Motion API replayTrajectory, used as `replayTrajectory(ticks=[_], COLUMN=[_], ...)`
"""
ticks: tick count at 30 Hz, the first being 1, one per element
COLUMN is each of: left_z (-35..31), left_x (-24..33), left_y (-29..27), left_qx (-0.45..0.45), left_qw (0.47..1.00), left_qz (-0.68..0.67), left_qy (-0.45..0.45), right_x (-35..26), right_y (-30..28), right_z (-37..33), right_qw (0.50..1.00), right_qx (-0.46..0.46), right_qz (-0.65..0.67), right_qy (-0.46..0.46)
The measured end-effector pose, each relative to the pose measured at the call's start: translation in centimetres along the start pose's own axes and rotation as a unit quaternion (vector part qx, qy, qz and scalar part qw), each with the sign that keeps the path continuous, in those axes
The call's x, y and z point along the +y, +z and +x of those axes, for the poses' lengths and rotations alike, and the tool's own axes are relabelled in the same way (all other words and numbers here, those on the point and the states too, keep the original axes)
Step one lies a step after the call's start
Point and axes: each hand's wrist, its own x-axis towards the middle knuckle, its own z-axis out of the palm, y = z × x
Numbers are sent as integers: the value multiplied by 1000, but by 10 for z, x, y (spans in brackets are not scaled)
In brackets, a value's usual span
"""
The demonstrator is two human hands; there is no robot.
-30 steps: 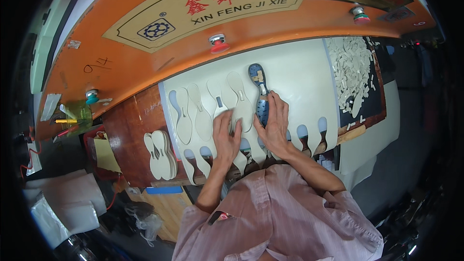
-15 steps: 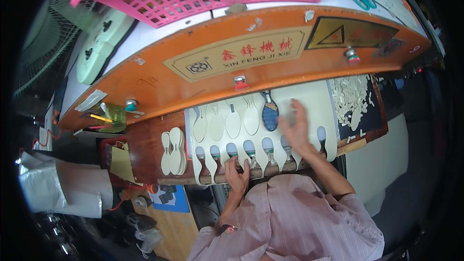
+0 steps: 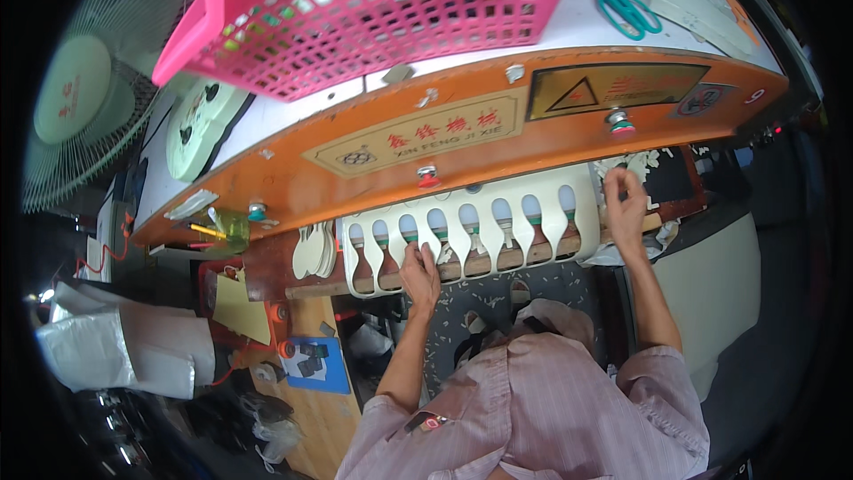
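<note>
A white sheet [image 3: 582, 229] with a row of sole-shaped cutouts along its front edge lies under the orange machine beam [image 3: 355, 191]. My left hand [image 3: 420, 277] holds the sheet's front edge at one of the narrow tongues between cutouts, thumb and fingers closed on it. My right hand [image 3: 626, 200] is raised at the sheet's right end, beside the scrap pieces [image 3: 662, 160]. Its fingers are bent together; what they hold, if anything, I cannot make out. Just a sliver of the dark cutting die [image 3: 474, 188] shows below the beam.
Stacked white insoles [image 3: 313, 253] lie left of the sheet. A pink basket [image 3: 373, 31] and teal scissors [image 3: 628, 11] rest atop the machine. Buttons [image 3: 428, 176] project from the beam. A fan [image 3: 75, 89] is at far left; scraps litter the floor [image 3: 462, 302].
My right hand has moved right, from beside the die to the sheet's end. The view has shifted; the beam now covers most of the die and cut soles. My left hand stays at the front edge.
</note>
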Motion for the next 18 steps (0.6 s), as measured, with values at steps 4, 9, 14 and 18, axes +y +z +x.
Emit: replayTrajectory(ticks=[4, 9, 14, 18], left_z=[8, -3, -21, -32], left_x=[11, 6, -1, -17], left_y=[3, -1, -15, -20], left_qx=[17, 19, 22, -12], left_qw=[1000, 999, 999, 1000], left_qz=[21, 43, 37, 26], left_qy=[-10, 13, 25, -2], right_x=[36, 62, 54, 59], right_y=[3, 3, 2, 6], right_z=[-33, -84, -115, -128], right_qw=[987, 981, 980, 973], right_qx=[-9, -50, 0, -15], right_qz=[-160, -143, -197, -231], right_qy=[13, 122, -13, 1])
